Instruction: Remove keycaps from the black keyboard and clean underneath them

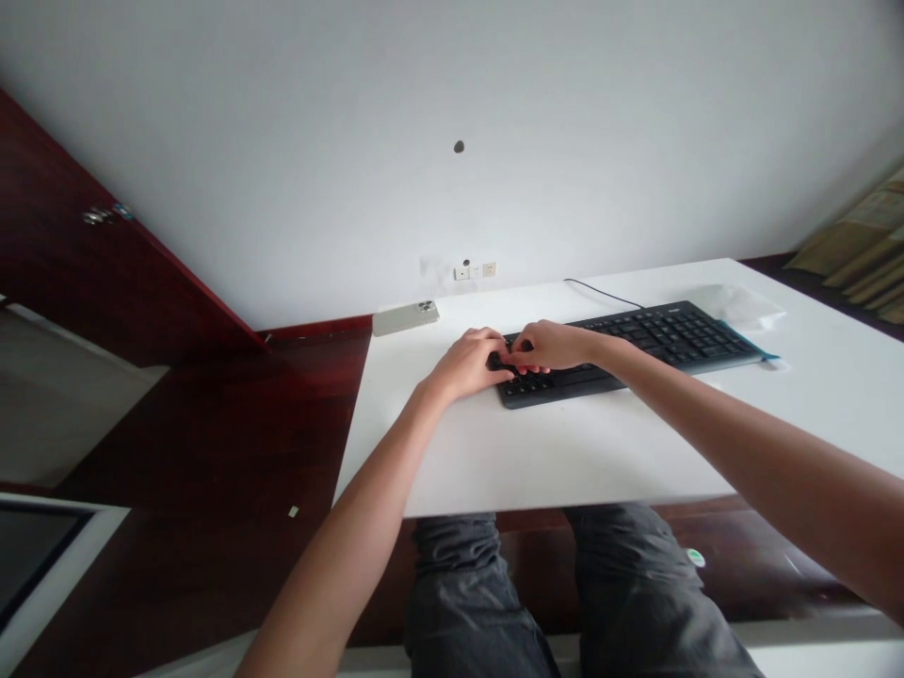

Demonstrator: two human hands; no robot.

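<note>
A black keyboard [660, 334] lies at a slant on the white table, and both hands are over its left end. My left hand [467, 365] rests at the keyboard's left edge with its fingers curled around a small black object [496, 362]. Close against it, my right hand [551, 346] is closed in a pinch at the same black object, its fingers bent down over the keys. The hands hide most of this object and the keys under it, so its kind cannot be made out.
A phone [406, 318] lies face down at the table's back left corner. Behind the keyboard runs a black cable [600, 291]. A clear plastic bag [741, 305] and a blue strip [750, 343] are by its right end. Wall sockets [476, 271] sit behind the table [565, 461].
</note>
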